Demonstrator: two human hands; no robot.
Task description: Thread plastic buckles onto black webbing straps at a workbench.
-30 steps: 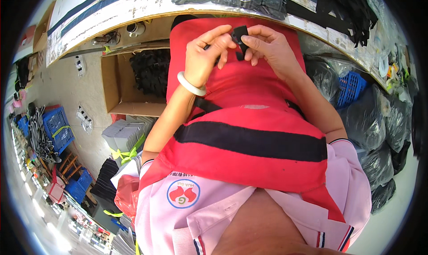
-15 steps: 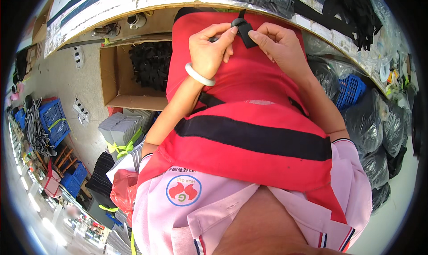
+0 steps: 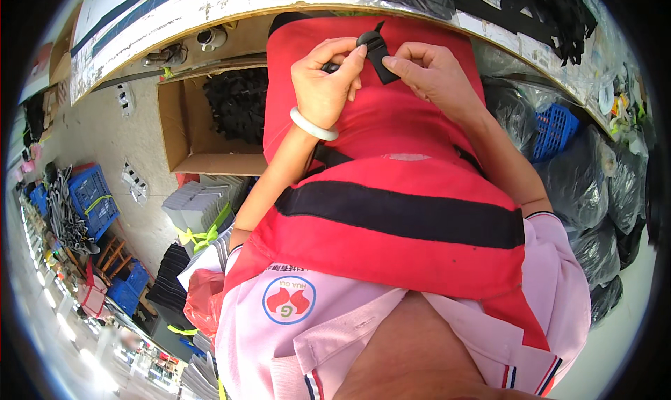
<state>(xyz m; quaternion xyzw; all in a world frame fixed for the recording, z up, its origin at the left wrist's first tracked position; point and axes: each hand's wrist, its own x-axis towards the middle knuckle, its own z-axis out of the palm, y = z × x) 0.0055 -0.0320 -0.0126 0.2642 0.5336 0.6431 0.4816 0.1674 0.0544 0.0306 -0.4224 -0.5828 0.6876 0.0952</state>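
Observation:
Above the red apron [image 3: 398, 204] over my lap, I hold a small black strap piece [image 3: 378, 59] with a rounded upper end and a flat, square-cut lower end. My left hand [image 3: 323, 82], with a white bangle on its wrist, pinches the rounded end between thumb and finger. Another dark bit [image 3: 330, 67] shows within its curled fingers, too small to name. On the other side, my right hand [image 3: 435, 77] grips the flat part's edge with thumb and forefinger. A thin black tip [image 3: 379, 26] sticks up behind the rounded end.
The worktable edge [image 3: 231, 21] runs just beyond my hands, with black strips [image 3: 559, 16] on it. To the left stands a cardboard box [image 3: 175, 120] of black pieces, near bundled grey sheets [image 3: 196, 208]. Plastic bags [image 3: 580, 183] and a blue basket [image 3: 553, 131] lie right.
My hands keep hold of the black strap piece, which has shifted slightly left and tilted a little. The whole view has also shifted slightly.

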